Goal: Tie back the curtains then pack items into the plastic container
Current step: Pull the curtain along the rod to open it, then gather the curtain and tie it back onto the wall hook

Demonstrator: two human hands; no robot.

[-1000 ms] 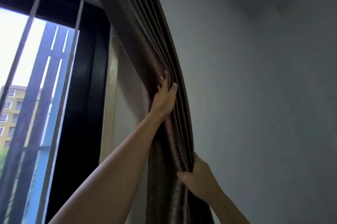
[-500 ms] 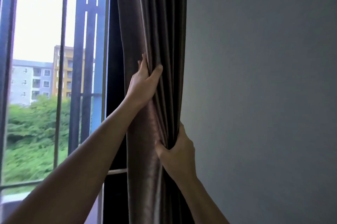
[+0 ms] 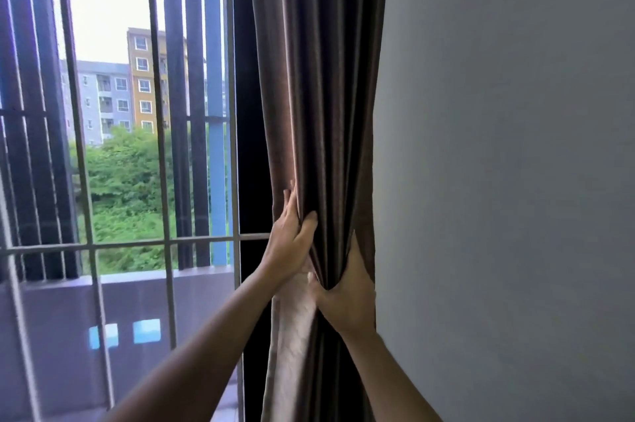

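head: 2 hands (image 3: 292, 242) (image 3: 347, 297), 1 curtain (image 3: 319, 77)

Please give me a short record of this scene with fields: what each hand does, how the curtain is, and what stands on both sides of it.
curtain: brown curtain, gathered into vertical folds
left hand: the left hand grips the curtain's window-side edge, thumb pressed into a fold
right hand: the right hand grips the bunched folds lower down, on the wall side
tie-back: none visible
left of curtain: barred window, trees and buildings outside
right of curtain: plain grey wall
plastic container: not in view
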